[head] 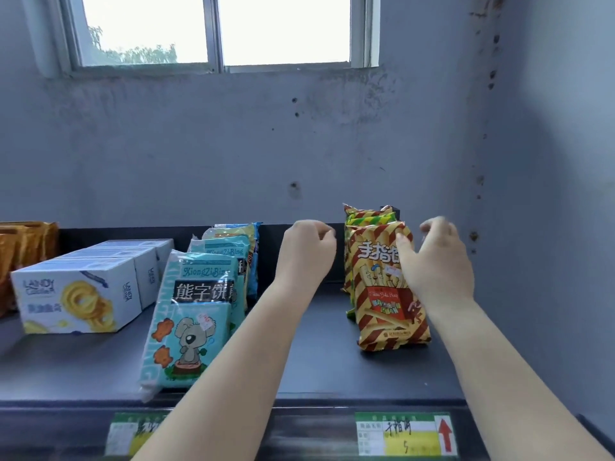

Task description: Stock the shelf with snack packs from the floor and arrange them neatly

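Observation:
A row of striped red-and-gold snack packs stands upright on the dark shelf, with green-striped ones behind the front pack. My right hand is at the front pack's right side. Its thumb lies against the pack's face, and the fingers are spread and blurred above the pack's top corner, not closed round it. My left hand hovers just left of the row, its fingers loosely curled and holding nothing. To the left, a row of light-blue koala biscuit packs leans back on the shelf.
White cookie boxes sit at the left, with orange packs beyond them. The shelf's back rail meets a grey wall under a window. Price labels line the front edge. A bare strip of shelf lies between the two snack rows.

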Demonstrator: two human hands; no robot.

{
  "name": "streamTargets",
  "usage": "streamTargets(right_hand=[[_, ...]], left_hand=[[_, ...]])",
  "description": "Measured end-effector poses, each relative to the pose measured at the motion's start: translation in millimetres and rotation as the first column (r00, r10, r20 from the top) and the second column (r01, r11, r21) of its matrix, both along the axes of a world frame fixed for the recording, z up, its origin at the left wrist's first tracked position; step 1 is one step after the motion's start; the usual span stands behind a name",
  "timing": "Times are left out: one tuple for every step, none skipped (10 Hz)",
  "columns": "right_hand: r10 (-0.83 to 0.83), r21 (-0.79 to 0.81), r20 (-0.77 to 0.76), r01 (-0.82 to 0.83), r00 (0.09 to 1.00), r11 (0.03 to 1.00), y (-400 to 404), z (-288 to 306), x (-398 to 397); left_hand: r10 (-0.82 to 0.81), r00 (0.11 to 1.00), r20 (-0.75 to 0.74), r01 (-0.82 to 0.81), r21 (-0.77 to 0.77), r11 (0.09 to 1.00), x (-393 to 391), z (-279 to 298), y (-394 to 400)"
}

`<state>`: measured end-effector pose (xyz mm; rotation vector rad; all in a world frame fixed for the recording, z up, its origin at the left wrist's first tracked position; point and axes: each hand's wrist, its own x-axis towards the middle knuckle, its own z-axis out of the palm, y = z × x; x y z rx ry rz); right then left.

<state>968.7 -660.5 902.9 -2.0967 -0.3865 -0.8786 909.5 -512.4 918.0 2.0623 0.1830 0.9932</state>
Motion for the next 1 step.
streamTargets(right_hand=[[0.156, 0.137, 0.159, -0.178, 0.975, 0.974, 16.1, 13.0, -25.6]], left_hand=[[-0.005, 0.999, 0.05, -0.002, 0.126, 0.992, -26.3, 14.3, 12.0]])
